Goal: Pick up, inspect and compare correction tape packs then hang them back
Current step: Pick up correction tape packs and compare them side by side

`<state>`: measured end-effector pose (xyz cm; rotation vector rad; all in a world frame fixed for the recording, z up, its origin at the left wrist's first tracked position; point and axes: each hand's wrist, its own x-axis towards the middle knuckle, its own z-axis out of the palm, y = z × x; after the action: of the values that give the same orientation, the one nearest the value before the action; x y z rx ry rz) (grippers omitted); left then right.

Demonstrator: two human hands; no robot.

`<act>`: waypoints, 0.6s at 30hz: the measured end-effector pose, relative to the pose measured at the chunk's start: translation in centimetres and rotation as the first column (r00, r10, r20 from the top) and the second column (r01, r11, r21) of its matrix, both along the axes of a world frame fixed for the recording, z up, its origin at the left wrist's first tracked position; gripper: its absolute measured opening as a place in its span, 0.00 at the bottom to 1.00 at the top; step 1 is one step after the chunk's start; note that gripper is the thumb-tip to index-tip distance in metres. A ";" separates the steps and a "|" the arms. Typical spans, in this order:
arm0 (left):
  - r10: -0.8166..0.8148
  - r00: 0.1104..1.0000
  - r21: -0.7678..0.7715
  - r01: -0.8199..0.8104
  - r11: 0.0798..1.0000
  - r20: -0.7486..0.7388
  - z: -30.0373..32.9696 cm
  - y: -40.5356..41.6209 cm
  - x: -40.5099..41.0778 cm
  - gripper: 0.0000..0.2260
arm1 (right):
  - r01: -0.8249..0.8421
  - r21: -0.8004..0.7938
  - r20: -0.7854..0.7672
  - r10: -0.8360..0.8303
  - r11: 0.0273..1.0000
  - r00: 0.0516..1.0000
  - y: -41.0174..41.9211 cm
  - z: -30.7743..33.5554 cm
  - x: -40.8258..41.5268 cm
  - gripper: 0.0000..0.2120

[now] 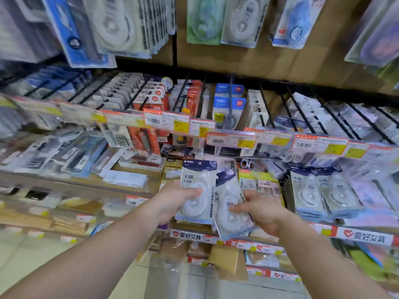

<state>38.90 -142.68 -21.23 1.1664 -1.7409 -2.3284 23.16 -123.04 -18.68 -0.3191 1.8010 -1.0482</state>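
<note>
Two correction tape packs are being held up in front of a stationery display rack, below its middle row of price tags point(166, 123). The left pack point(197, 192) is being gripped upright by the left hand point(172, 201), whose fingers are wrapped behind its left edge while the thumb is pressing on the clear blister over the white reel. The right pack point(232, 209) is being held tilted, its top leaning leftward behind the left pack's right edge, so the two are overlapping. It is being pinched near its lower right edge by the right hand point(262, 211), fingers curled round it. Matching packs point(323, 192) are hanging at the right edge of the rack, just beside the right hand.
</note>
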 end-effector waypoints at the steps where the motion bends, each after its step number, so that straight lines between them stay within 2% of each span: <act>1: -0.034 0.999 -0.006 0.034 0.999 -0.007 2.0 -0.1 1.5 0.34 | -0.027 -0.015 0.003 0.027 1.000 1.000 -0.7 1.0 1.2 0.19; 3: -0.085 0.996 -0.018 0.085 0.996 -0.016 4.7 -1.3 4.3 0.20 | -0.069 -0.059 -0.009 0.069 0.996 0.998 -2.6 3.0 3.4 0.17; 5: -0.121 0.991 -0.050 0.118 0.992 -0.062 6.8 -3.3 7.1 0.12 | -0.125 -0.100 -0.034 0.123 0.987 0.992 -4.6 5.1 5.6 0.16; 7: -0.158 0.983 -0.098 0.148 0.984 -0.098 9.0 -5.0 9.5 0.15 | -0.189 -0.162 -0.016 0.188 0.969 0.982 -6.7 6.8 7.7 0.16; 10: -0.100 0.985 -0.142 0.080 0.987 -0.138 11.3 -7.4 12.6 0.36 | -0.267 -0.245 -0.059 0.260 0.932 0.964 -9.4 8.9 10.3 0.20; 11: -0.076 0.982 -0.153 0.050 0.987 -0.170 11.9 -8.1 13.4 0.38 | -0.262 -0.267 -0.080 0.249 0.928 0.965 -10.3 9.8 11.2 0.19; 13: -0.028 0.971 -0.163 -0.011 0.987 -0.238 13.4 -9.3 14.4 0.35 | -0.225 -0.330 -0.103 0.202 0.917 0.974 -11.9 11.8 12.7 0.16; 16: 0.022 0.932 -0.173 -0.090 0.981 -0.363 16.3 -11.3 14.6 0.20 | -0.168 -0.452 -0.149 0.112 0.876 0.982 -14.1 14.5 13.9 0.14; 18: 0.044 0.893 -0.177 -0.136 0.975 -0.448 18.4 -12.4 14.2 0.19 | -0.101 -0.525 -0.155 0.022 0.845 0.988 -15.4 16.1 14.2 0.12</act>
<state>53.06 -155.03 -2.80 0.6061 -1.6618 -2.0829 37.38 -138.40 -2.53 -0.8044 1.5783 -1.5046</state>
